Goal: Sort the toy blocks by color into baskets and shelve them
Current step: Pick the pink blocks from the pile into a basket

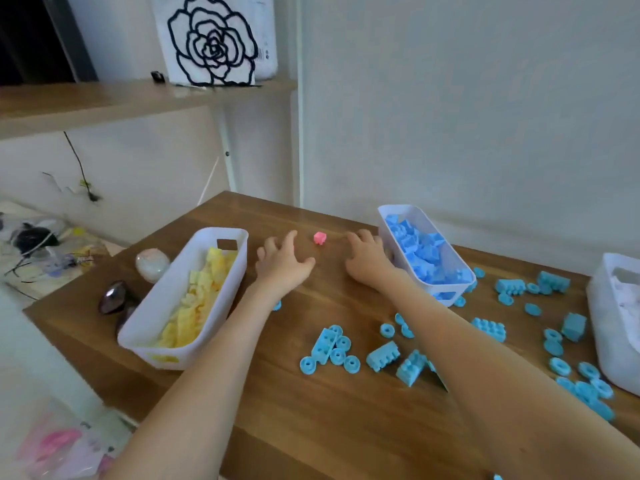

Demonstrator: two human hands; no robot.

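Note:
A white basket at the left holds yellow blocks. Another white basket at the right holds blue blocks. Several loose blue blocks and rings lie across the wooden table. One small pink block sits at the far middle. My left hand hovers beside the yellow basket with fingers spread and nothing in it. My right hand lies against the blue basket's near wall, fingers relaxed, just right of the pink block.
A third white basket with white pieces stands at the right edge. Sunglasses and a round pale object lie left of the yellow basket. A wooden shelf with a rose-patterned bag hangs at the upper left.

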